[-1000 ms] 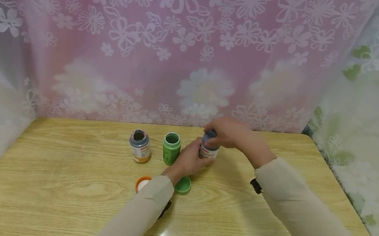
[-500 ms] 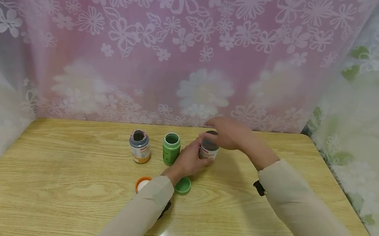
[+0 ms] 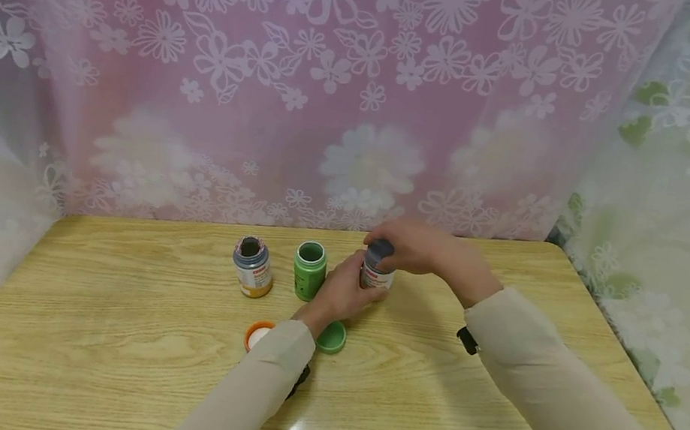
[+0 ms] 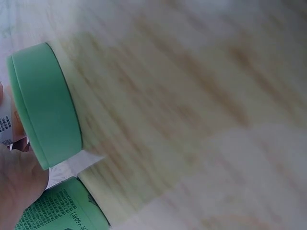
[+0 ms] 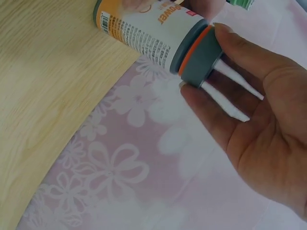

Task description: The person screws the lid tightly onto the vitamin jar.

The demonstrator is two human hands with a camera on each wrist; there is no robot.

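Since the frame half a second back, the right hand [image 3: 411, 245] has been brought back onto the cap [image 5: 204, 57] from a loosened, blurred pose above it. The cap is now pinched by curled thumb and fingers. The bottle [image 3: 377, 279], just right of centre in the head view, is gripped low by the left hand [image 3: 341, 294], thumb across its front; its base is hidden. A cap-turning step is judged in hand; direction can't be told. For a clean turn, the cap should be held square by its rim, the bottle kept firm and upright, and the grip reset in short strokes. Care should be taken near the open green bottle [image 3: 310, 274], just left of the left hand, as it could be knocked.
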